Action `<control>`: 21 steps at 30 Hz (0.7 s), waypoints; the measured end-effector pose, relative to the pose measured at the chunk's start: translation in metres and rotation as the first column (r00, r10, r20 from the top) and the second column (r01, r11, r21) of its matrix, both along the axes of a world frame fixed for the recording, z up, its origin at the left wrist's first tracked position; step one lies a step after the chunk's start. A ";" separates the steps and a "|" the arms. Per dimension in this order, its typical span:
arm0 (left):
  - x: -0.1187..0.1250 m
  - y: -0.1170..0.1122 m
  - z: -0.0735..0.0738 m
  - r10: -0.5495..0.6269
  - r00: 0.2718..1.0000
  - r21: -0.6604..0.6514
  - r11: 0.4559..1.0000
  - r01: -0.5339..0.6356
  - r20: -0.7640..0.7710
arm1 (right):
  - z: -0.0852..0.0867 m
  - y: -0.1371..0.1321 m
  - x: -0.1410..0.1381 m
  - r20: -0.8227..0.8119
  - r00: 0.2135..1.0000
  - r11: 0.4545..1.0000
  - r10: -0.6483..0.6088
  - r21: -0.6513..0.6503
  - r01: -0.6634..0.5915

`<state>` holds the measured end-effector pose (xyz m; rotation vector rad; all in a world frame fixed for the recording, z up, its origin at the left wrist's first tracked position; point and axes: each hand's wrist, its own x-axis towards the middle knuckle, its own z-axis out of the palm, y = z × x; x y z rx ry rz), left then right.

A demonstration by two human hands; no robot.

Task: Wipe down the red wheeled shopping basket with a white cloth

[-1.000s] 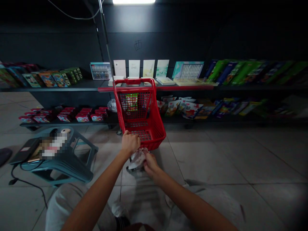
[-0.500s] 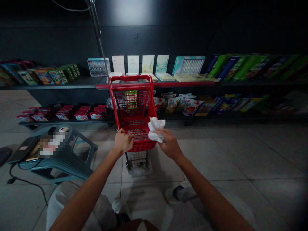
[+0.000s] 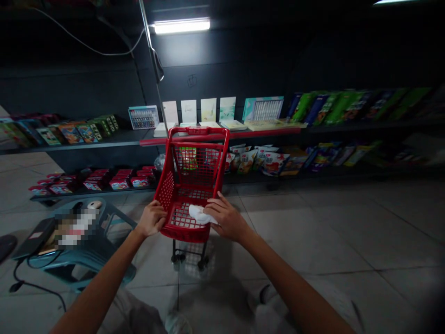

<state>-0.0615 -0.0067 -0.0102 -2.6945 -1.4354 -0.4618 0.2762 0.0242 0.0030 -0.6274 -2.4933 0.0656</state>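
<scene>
A small red shopping cart stands in front of me, its basket of plastic grid and its wheels on the floor. My left hand is closed over the left front rim of the basket. In my right hand is a crumpled white cloth, held at the right side of the basket, over its grid floor. Some of the cloth is hidden behind the fingers. A thin metal pole rises behind the cart's left side.
Left of the cart is a blue-grey plastic stool bearing devices and cables. Behind run a shelf with books and green and blue packs, and a lower shelf with snack bags and red boxes. A lamp glows above.
The cart has turned and tilted slightly. My left hand has shifted left along its rim, and my right hand has brought the cloth left and down into the basket. The view has tipped upward.
</scene>
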 end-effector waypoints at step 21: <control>0.103 -0.029 0.021 0.548 0.836 -0.192 0.819 -0.541 -0.022 | -0.010 0.013 -0.037 -0.227 0.957 0.983 -0.180 -0.079 0.167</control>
